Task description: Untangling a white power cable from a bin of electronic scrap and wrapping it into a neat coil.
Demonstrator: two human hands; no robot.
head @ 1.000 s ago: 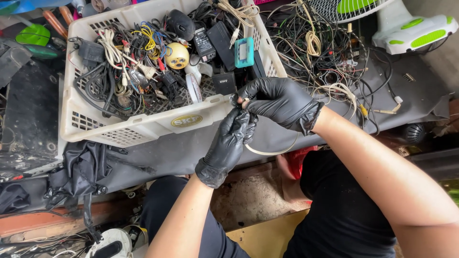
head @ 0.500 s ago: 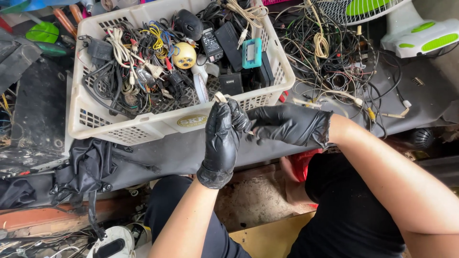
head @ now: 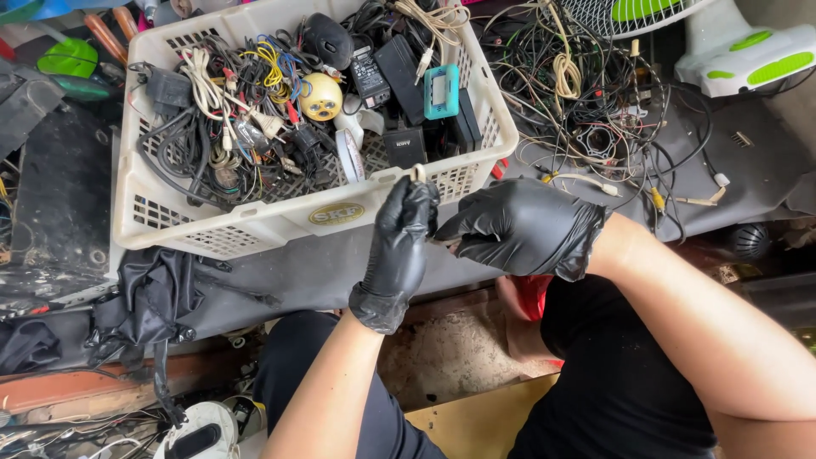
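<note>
You are holding both gloved hands close together just in front of the basket [head: 255, 223], over the dark grey mat [head: 323, 268]. Your left hand [head: 399, 246] is standing upright, wrist down, with its fingers curled shut and pinching a small pale plug [head: 418, 172] that is sticking up between the fingertips, right at the basket's near wall. Your right hand [head: 518, 225] is lying beside it, touching it, palm down, with the fingers bent inward toward the left hand; whether they are gripping anything I cannot tell, since the glove is hiding what lies under them. The basket is sitting on the mat and holding a tangle of cables [head: 229, 127], a yellow ball [head: 321, 96], a black mouse [head: 327, 38], black adapters [head: 399, 72] and a teal device [head: 442, 91] that is leaning against the right-hand wall. To the right of the basket a loose heap of wires [head: 586, 102] is spreading over the mat, well apart from your hands. At the far right a white and green fan base [head: 748, 55] is resting near the mat's edge. To the left of your knees a black cloth [head: 144, 306] is hanging off the mat's front edge.
</note>
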